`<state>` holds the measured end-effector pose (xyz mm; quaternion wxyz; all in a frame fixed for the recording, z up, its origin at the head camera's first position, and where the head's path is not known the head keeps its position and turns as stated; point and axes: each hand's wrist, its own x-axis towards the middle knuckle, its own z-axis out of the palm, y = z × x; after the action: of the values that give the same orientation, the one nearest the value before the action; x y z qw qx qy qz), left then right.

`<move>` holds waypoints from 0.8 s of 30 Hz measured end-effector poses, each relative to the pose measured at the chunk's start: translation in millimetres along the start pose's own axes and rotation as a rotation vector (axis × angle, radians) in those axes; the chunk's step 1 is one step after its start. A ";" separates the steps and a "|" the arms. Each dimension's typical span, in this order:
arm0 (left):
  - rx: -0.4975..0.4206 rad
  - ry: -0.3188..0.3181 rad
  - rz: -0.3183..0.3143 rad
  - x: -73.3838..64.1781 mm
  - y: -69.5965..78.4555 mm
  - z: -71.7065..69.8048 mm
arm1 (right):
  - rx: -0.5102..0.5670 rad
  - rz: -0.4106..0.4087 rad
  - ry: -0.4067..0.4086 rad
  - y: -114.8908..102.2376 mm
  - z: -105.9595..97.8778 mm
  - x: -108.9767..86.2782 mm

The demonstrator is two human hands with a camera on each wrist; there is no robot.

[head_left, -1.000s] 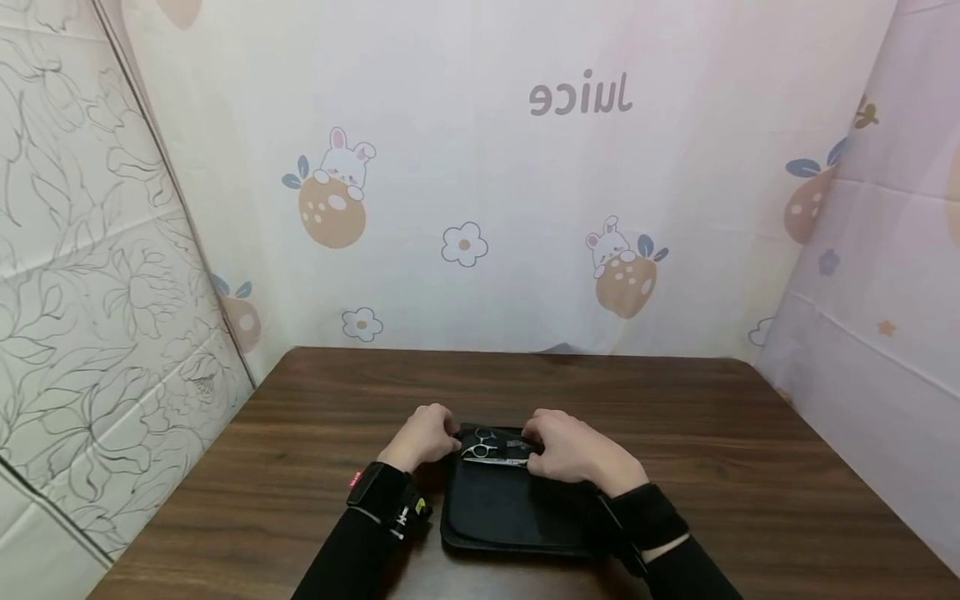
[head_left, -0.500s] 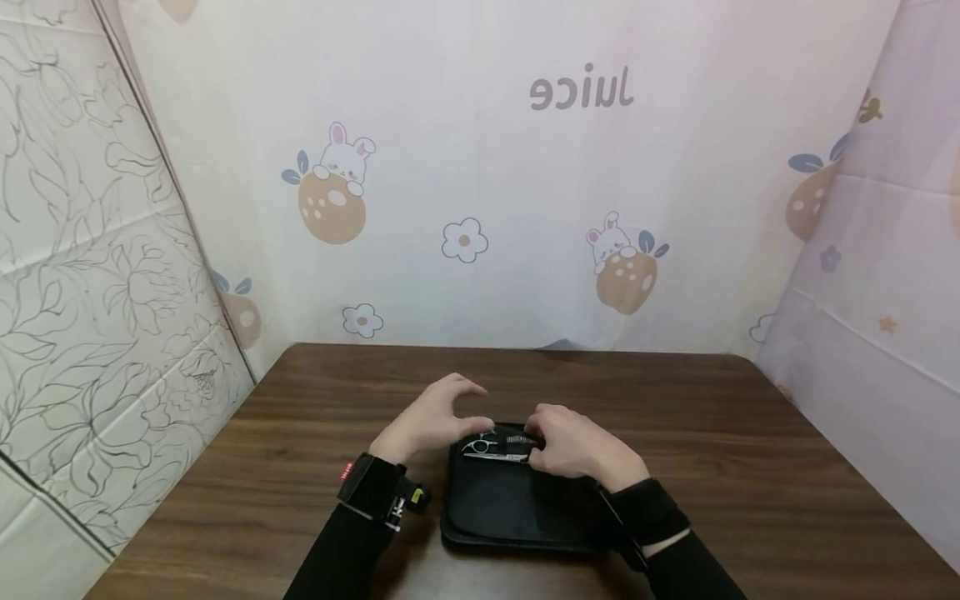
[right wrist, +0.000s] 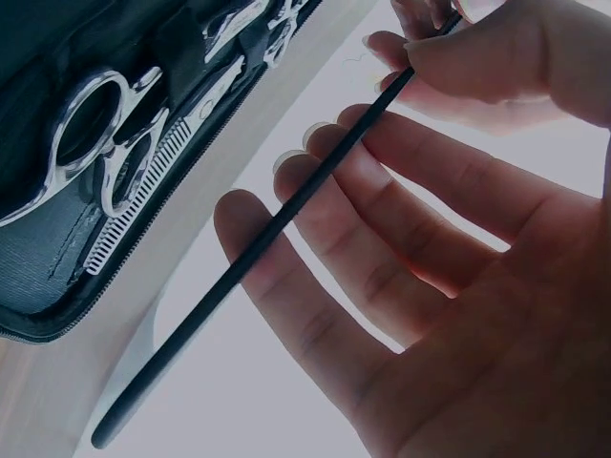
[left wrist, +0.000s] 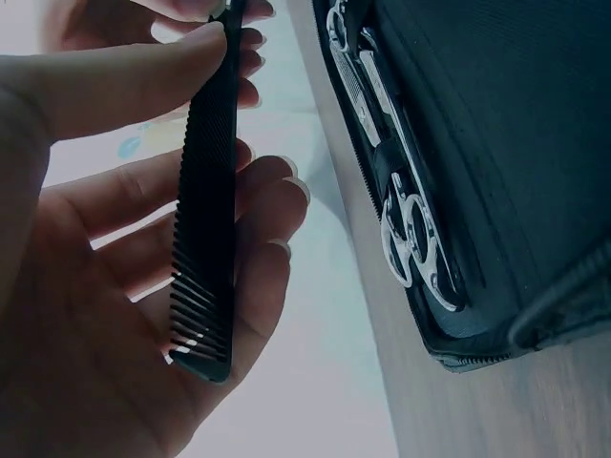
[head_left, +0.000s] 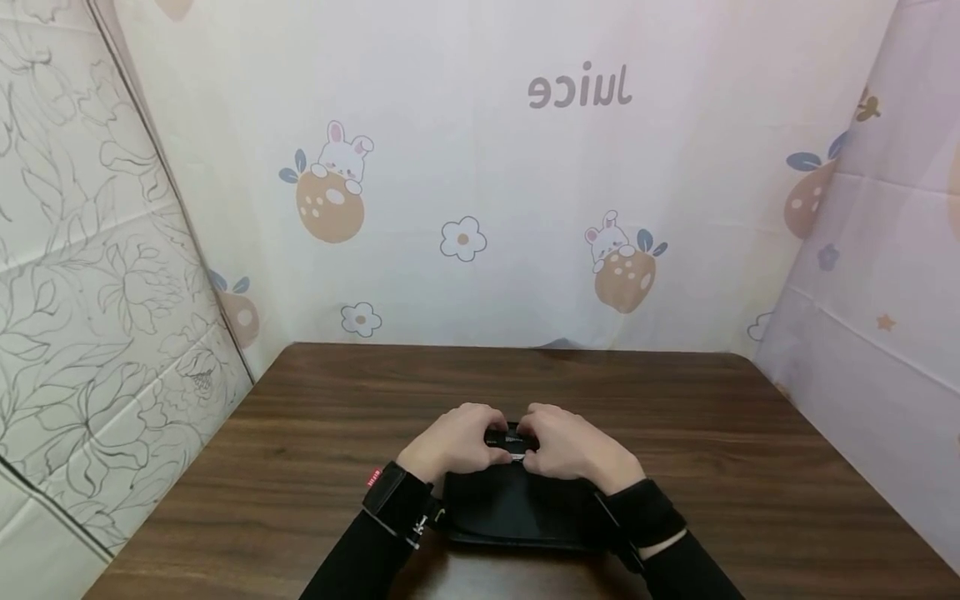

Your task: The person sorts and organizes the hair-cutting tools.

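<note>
Both hands hold a slim black comb (left wrist: 205, 210) above the far edge of a black zip case. My left hand (head_left: 457, 437) pinches it between thumb and fingers, the thumb on its face and the fingers behind. From the other side my right hand (head_left: 573, 446) grips it with the thumb, its fingers lying behind the comb (right wrist: 286, 218). The case (head_left: 517, 508) lies open under the hands. Silver scissors (left wrist: 384, 86) and toothed thinning shears (right wrist: 143, 191) are tucked in it under black straps. In the head view the hands hide most of these tools.
A brown wooden table (head_left: 337, 383) carries the case near its front edge. Behind it hangs a pale printed curtain (head_left: 525, 183); a floral sheet (head_left: 97, 275) stands at the left and another pale curtain (head_left: 885, 333) at the right.
The left hand left the case's left side, lifted with spread fingers, then came right and took hold of the comb close to the right hand. The right hand has hardly moved.
</note>
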<state>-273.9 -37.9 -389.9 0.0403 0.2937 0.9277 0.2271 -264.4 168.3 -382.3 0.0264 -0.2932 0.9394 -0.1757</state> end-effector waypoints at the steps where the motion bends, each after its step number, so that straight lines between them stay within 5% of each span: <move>1: -0.010 -0.004 0.003 0.2 -0.6 0.2 | -0.001 -0.002 -0.004 -0.6 -0.5 -0.1; 8: -0.096 -0.027 0.036 1.4 -2.3 2.1 | -0.009 -0.022 -0.002 -4.5 -1.1 0.0; 24: -0.096 -0.076 0.047 -2.1 -7.1 -9.2 | 0.032 -0.017 -0.018 -12.7 0.3 0.9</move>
<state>-277.9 -47.9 -385.0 0.0840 0.3214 0.9064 0.2608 -258.2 158.0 -378.2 0.0380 -0.3025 0.9336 -0.1885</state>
